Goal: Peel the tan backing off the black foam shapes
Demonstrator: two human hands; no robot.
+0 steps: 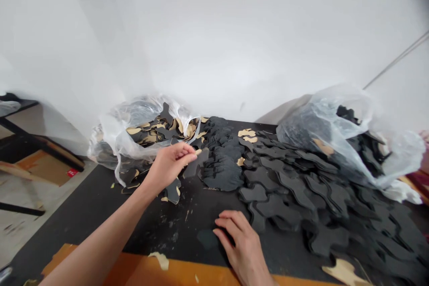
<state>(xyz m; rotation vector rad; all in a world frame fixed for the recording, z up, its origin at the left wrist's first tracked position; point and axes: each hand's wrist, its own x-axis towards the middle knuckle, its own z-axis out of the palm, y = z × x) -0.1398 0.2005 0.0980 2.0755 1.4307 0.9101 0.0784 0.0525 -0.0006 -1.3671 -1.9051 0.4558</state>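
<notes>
My left hand (176,161) is closed in a pinch, thumb against forefinger. Between the fingertips is a thin dark piece (197,165) with a bit of tan backing showing at its edge. It hangs just left of a dense column of overlapping black shaped pieces (224,161). My right hand (240,243) rests low over the tabletop, its fingers curved and thumb slightly apart, with nothing visible in them. A faint dark patch (207,238), perhaps a flat piece, lies beside that thumb.
An opened clear plastic bag (125,109) at left holds tan and dark scraps. Black wavy-edged pieces (278,208) are heaped across the right of the black table (90,214). Another plastic bag (301,120) stands behind them. Tan scraps (247,134) lie about; a white wall rises behind.
</notes>
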